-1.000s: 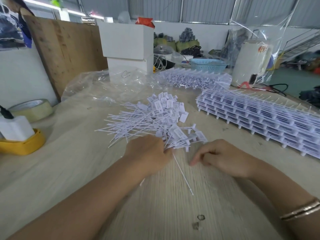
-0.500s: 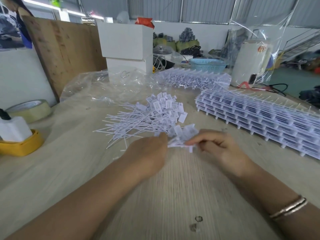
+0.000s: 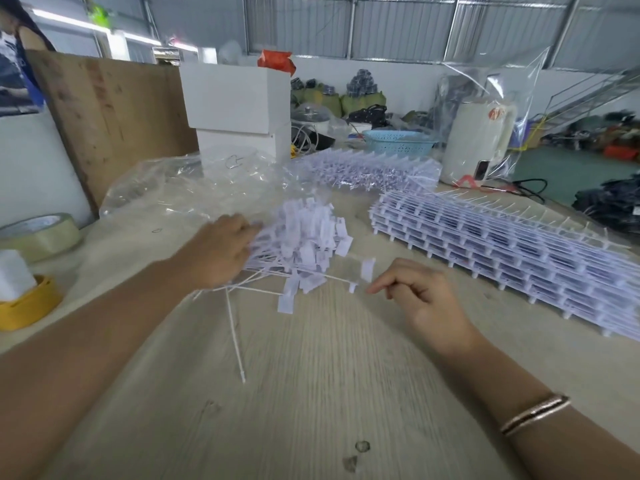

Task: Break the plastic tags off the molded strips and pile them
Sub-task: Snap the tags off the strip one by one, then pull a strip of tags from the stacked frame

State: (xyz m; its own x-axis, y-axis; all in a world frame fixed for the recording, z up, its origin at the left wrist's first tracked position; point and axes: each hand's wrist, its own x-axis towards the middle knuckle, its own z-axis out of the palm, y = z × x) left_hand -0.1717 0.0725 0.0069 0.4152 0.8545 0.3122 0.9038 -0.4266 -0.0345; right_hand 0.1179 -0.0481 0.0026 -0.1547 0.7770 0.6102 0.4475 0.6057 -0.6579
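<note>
A pile of loose white plastic tags (image 3: pixel 311 244) with thin tails lies on the table's middle. My left hand (image 3: pixel 221 251) rests on the pile's left side, fingers stretched forward over the tails. My right hand (image 3: pixel 415 296) hovers to the right of the pile with curled fingers, thumb and forefinger close together. One blurred tag (image 3: pixel 367 269) sits just above those fingertips; whether they pinch anything is unclear. A bare white stick (image 3: pixel 235 334) points toward me from under the pile. Stacked molded strips (image 3: pixel 502 258) lie at the right.
More molded strips (image 3: pixel 367 169) lie at the back, beside a crumpled clear plastic bag (image 3: pixel 194 188). White boxes (image 3: pixel 239 112), a blue basket (image 3: pixel 398 142) and a white kettle (image 3: pixel 478 140) stand behind. A tape roll (image 3: pixel 41 233) and yellow holder (image 3: pixel 27 306) sit at the left.
My hands have drawn apart: the left went up and left onto the pile, the right pulled back to the right. More tags now lie on the pile's near side.
</note>
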